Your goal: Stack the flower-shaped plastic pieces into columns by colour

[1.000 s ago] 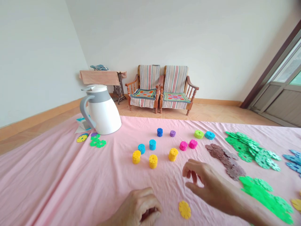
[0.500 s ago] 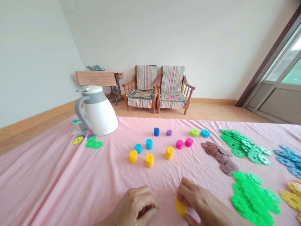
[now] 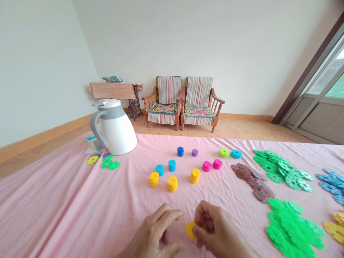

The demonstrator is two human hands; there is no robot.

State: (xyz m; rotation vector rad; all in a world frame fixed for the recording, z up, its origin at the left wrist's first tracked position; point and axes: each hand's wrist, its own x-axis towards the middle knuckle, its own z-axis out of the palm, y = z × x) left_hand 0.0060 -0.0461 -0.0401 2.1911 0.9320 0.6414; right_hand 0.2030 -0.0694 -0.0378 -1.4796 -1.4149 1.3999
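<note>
Between the thumb and fingers of my right hand (image 3: 215, 227) is a yellow snowflake disc (image 3: 190, 230), tilted so its notched face shows. Facing it from the left, my left hand (image 3: 157, 231) is open, thumb and fingers apart, holding nothing I can see. Beyond the hands stand yellow disc stacks (image 3: 172, 184), light-blue stacks (image 3: 172, 165) and magenta stacks (image 3: 206, 166). Farther back are a dark-blue stack (image 3: 180, 151), a purple stack (image 3: 195, 152), a lime stack (image 3: 224, 153) and another blue stack (image 3: 236, 154).
Loose piles of bright green discs (image 3: 292, 227), brown discs (image 3: 252, 182), darker green discs (image 3: 279, 166), blue discs (image 3: 331, 183) and yellow discs (image 3: 334, 229) lie rightward. A white jug (image 3: 118, 132) stands back left, near a few loose green discs (image 3: 110, 164). Pink cloth (image 3: 80, 208) covers the table.
My right hand has moved left with the yellow disc, now tilted up. My left hand's fingers have spread from a curled shape and reach toward the disc. The view has shifted slightly.
</note>
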